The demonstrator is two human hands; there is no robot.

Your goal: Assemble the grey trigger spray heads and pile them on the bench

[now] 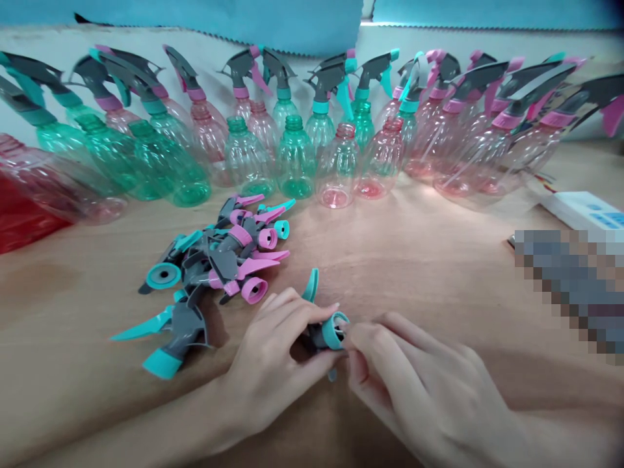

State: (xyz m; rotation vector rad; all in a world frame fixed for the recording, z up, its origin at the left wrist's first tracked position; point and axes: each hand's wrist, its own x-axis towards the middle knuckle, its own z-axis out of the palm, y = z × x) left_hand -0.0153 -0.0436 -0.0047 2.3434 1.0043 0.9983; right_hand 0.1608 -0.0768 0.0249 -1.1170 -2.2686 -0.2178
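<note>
My left hand (pixel 270 354) is closed around a grey and teal trigger spray head (pixel 333 331), its teal collar facing right towards my other hand. The teal trigger sticks up beyond my fingers; much of the grey body is hidden under them. Right at the collar's mouth, the fingertips of my right hand (pixel 414 370) are pinched together. Something pale shows inside the collar there, too small and covered to name. To the left lies a heap of loose spray heads (pixel 224 253) in grey with pink or teal parts. One teal spray head (pixel 188 325) rests nearest my left hand.
Behind stand several clear green bottles (pixel 295 159) and pink bottles (pixel 338 166), some open-necked, others topped with spray heads. A red bag (pixel 29 211) is at far left. A white box (pixel 585 211) and a pixelated dark object (pixel 565 279) lie at right.
</note>
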